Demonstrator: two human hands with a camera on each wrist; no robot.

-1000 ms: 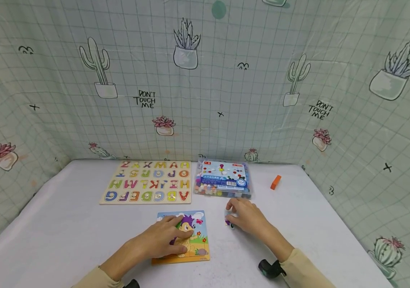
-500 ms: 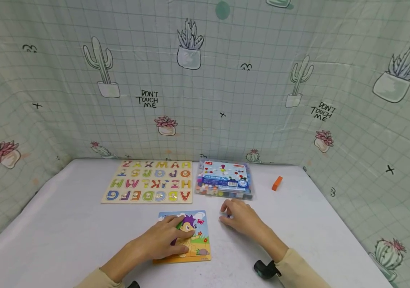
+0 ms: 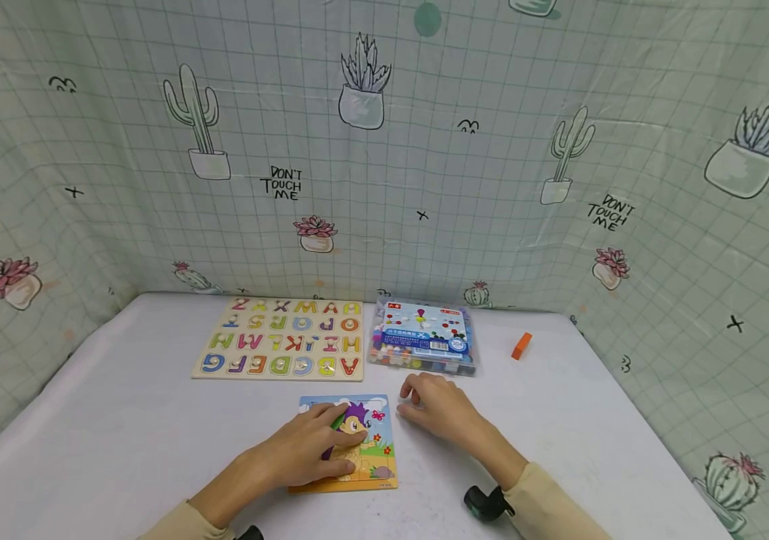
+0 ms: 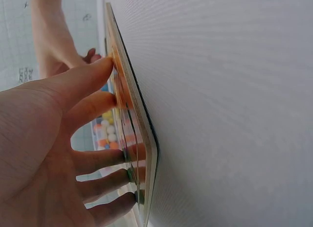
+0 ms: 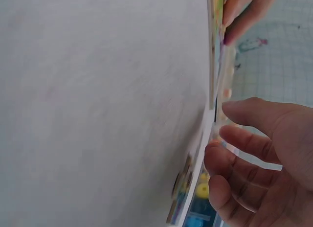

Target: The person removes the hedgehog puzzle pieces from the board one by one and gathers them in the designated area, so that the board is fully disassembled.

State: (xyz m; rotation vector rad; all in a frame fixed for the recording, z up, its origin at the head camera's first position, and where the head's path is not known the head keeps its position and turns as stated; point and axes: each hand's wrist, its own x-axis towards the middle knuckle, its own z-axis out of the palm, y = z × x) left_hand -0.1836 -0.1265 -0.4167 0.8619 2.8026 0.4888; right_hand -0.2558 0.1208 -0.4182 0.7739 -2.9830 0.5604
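Observation:
A square jigsaw puzzle board [image 3: 381,451], printed with a purple-haired cartoon animal, lies flat on the white table. My left hand [image 3: 306,448] rests on its left part with fingers spread; the left wrist view shows the fingertips touching its surface. Just right of the board, my right hand [image 3: 440,407] hovers low with loosely bent fingers. In the right wrist view, a gap separates thumb and index finger, and I see nothing held. A few small flat pieces [image 5: 180,190] lie on the table beside the right fingers; the hand hides them in the head view.
Behind the puzzle lies a wooden alphabet board [image 3: 276,378]. To its right stands a clear plastic box [image 3: 422,334] of colourful beads with a blue label. An orange block [image 3: 522,346] lies at the back right. Patterned cloth [image 3: 398,172] surrounds the table.
My right hand has moved left toward the puzzle board, away from where small pieces showed under its fingers. The left hand stays on the board. The head view has shifted slightly.

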